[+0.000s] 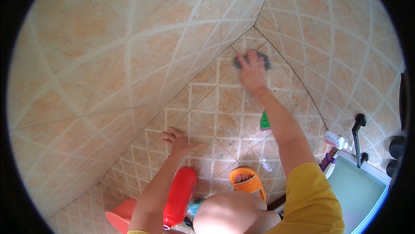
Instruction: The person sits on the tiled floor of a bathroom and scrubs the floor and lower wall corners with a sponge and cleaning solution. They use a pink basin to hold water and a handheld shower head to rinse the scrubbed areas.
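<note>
My right hand [252,71] reaches far forward, fingers spread over a dark scrubbing pad or brush [264,60], blurred, pressed on the tiled floor [228,99] near the corner. Further back and to the left, my left hand [177,143] rests with fingers apart on or just above the floor tiles, with nothing in it. A red plastic bottle [180,195] lies beside my left forearm. Partly behind my right forearm is a green cloth or packet [265,122]. An orange slipper [248,180] is on my foot by my bare knee.
Tiled walls [107,62] meet in the corner ahead. At the right are a white pump bottle [334,139], a black wall handle [356,140], a purple-handled tool [327,160] and a white-framed glass panel [358,188]. A coral plastic basin or stool [121,214] stands at lower left.
</note>
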The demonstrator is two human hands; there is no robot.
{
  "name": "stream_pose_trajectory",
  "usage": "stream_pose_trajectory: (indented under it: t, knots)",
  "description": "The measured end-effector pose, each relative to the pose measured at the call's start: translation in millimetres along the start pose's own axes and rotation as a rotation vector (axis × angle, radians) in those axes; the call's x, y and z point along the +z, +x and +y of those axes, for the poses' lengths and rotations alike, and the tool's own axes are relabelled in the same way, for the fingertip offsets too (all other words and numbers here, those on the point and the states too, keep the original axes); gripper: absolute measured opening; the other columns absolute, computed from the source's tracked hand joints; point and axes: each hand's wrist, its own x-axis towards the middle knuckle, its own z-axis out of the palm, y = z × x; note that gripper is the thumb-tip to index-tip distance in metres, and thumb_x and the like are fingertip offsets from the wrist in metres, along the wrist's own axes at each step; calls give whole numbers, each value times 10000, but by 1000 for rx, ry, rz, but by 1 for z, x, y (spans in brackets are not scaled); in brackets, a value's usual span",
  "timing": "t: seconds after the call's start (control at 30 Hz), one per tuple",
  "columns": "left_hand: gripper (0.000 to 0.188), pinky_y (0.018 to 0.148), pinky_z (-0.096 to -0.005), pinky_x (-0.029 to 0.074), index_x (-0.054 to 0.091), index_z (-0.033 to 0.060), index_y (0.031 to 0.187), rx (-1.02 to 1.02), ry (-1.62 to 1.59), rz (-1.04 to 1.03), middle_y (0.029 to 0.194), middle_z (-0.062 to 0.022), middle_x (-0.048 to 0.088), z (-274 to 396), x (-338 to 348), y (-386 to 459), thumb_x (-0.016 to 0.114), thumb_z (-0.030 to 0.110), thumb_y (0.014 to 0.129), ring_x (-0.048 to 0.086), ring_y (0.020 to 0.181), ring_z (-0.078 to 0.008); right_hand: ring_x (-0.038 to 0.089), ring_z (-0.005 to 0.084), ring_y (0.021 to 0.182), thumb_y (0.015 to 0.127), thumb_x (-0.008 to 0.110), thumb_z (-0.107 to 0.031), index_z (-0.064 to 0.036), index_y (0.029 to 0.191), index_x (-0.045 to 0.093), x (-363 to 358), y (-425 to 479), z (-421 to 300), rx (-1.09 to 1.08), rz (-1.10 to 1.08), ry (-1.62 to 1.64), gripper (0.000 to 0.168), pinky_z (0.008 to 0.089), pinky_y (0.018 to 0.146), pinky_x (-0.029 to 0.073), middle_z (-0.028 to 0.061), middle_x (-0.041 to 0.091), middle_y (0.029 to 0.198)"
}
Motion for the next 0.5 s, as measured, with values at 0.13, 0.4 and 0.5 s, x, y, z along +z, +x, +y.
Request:
stream_pose_trajectory:
  t: [0.13, 0.4, 0.5]
  knots:
    - [1630, 1099, -715, 196, -217, -64, 1486, -52, 103, 66, 1533, -388, -225, -1, 21, -1, 923, 560, 502, -165, 1414, -600, 285, 393, 1438, 892, 559, -196, -189, 1475, 410, -2, -82, 24, 428, 91, -75, 602, 594, 1156, 212, 214, 326, 1530]
    - [1620, 1070, -706, 298, -214, -24, 1503, -106, 56, 87, 1550, -363, -214, 18, 7, -13, 926, 537, 498, -139, 1443, -560, 220, 391, 1477, 902, 588, -227, -170, 1489, 410, -10, -152, -137, -28, -281, 216, 616, 604, 1169, 174, 231, 283, 1565]
    - [1632, 1112, -669, 228, -216, -35, 1498, -65, 48, 99, 1542, -377, -213, 6, 17, -6, 924, 551, 488, -148, 1436, -569, 264, 350, 1468, 918, 558, -215, -157, 1448, 460, 6, -49, -93, -211, -169, 163, 542, 553, 1170, 230, 194, 322, 1557]
